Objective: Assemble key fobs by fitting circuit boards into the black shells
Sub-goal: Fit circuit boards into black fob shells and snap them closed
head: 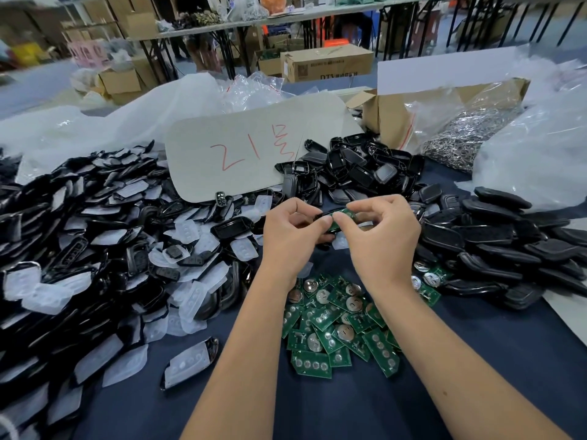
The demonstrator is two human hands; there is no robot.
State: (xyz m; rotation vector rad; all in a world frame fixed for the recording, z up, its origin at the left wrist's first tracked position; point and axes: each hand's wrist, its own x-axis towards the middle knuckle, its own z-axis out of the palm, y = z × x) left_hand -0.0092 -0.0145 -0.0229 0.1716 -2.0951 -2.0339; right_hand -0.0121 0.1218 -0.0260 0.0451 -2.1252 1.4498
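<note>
We work at a table under a dark blue cloth (pixel 349 408), in a storeroom with cardboard boxes and folding tables at the far side. Above the middle of the cloth, our left hand (pixel 287 236) grips a glossy black plastic key-fob shell (pixel 320 214), fingers curled round it, while our right hand (pixel 381 239) pinches a small green circuit board (pixel 344 214) between thumb and forefinger, right at the shell's open side; whether the board is seated we cannot tell, since our fingers cover most of it. Just near of the hands, between our forearms, lies a loose heap of green circuit boards with round silver contacts (pixel 336 325). To the left spreads a large pile of black shells mixed with translucent white rubber button pads (pixel 104 249). To the right sits a stack of matte black shell backs (pixel 502 246), and beyond our hands another mound of glossy black frames (pixel 352 166). A pale card with red handwriting (pixel 254 147) leans at the far side, beside an open cardboard box (pixel 390 119) and a clear bag of metal rings (pixel 460 138)
</note>
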